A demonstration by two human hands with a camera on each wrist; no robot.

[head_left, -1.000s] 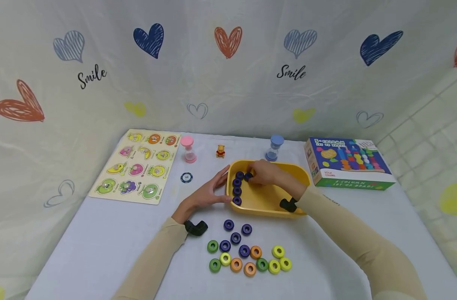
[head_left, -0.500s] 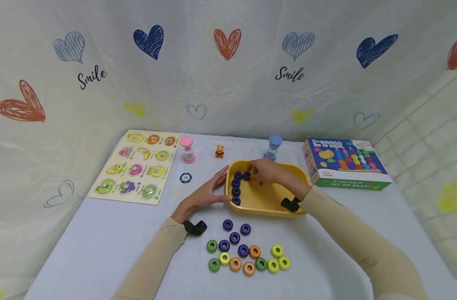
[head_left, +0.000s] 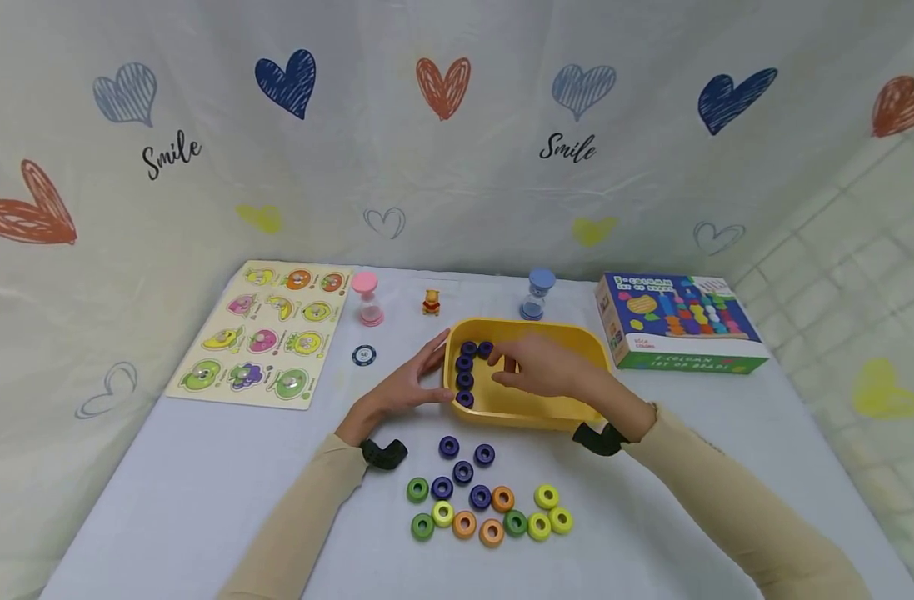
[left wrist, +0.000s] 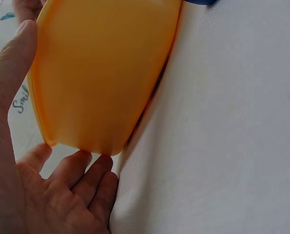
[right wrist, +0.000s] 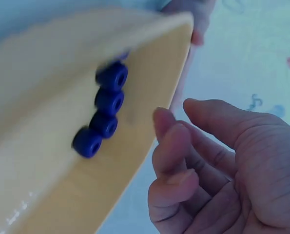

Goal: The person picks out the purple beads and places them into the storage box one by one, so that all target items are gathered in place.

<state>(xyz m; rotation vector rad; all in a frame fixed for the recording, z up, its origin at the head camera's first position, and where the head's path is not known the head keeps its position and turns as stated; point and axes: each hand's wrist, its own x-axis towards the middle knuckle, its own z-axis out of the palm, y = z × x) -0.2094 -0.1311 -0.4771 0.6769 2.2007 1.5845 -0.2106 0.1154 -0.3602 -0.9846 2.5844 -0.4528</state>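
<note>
A yellow plastic tray [head_left: 527,417] lies on the white table. Inside it, dark blue ring beads [head_left: 465,363] line the left wall, and one more bead [head_left: 486,350] sits beside the far one. My left hand [head_left: 406,387] holds the tray's left end; in the left wrist view the thumb lies along one side and the fingertips touch the wall [left wrist: 101,87]. Above the tray hovers my right hand [head_left: 539,365], its fingers loosely bent with nothing between them. The right wrist view shows this hand [right wrist: 208,170] apart from the row of blue beads [right wrist: 108,101].
Loose blue beads [head_left: 462,473], green beads [head_left: 422,527], orange beads [head_left: 464,524] and yellow beads [head_left: 539,526] lie before the tray. Around it are a fruit puzzle board [head_left: 262,333], pink hourglass [head_left: 368,300], blue hourglass [head_left: 536,296], bear figurine [head_left: 431,302], poker chip [head_left: 363,356] and bead-set box [head_left: 677,321].
My right hand has let go of the blue bead at the tray's far left and drawn back to the right. The left hand stays on the tray. The view has shifted slightly.
</note>
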